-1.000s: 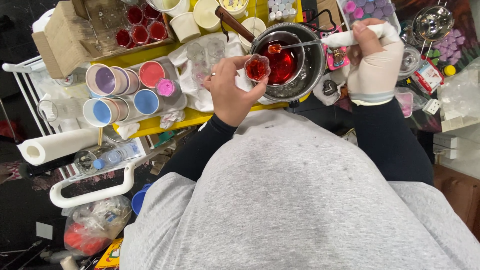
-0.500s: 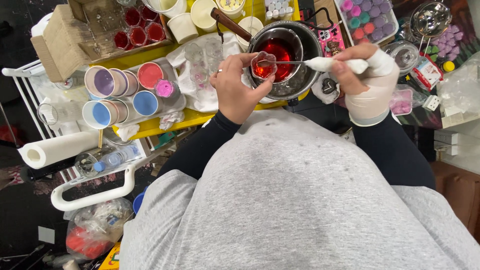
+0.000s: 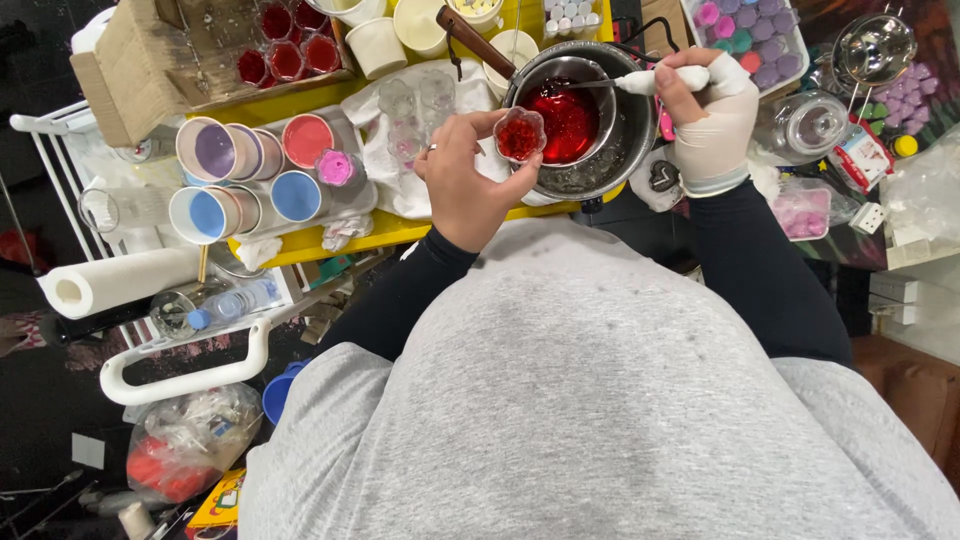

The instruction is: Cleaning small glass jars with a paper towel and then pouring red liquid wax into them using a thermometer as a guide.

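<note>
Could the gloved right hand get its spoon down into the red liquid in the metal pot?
Probably yes. The right hand holds the spoon right over the metal pot, whose top is open; the left hand and its small red cup sit to the side.

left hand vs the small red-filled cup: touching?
Touching. The head view shows the left hand with fingertips wrapped around the rim of the small flower-shaped cup, holding it beside the pot of red liquid.

Small craft workbench, likely a home candle-making setup. A yellow table (image 3: 400,232) is crowded with paper cups of coloured wax (image 3: 240,178), a steel pot (image 3: 610,130) holding a smaller pan of melted red liquid (image 3: 565,112), and a cardboard box of filled red glass holders (image 3: 285,55). Trays of small coloured moulded pieces (image 3: 745,45) and a paper towel roll (image 3: 120,280) sit at the edges.
</note>
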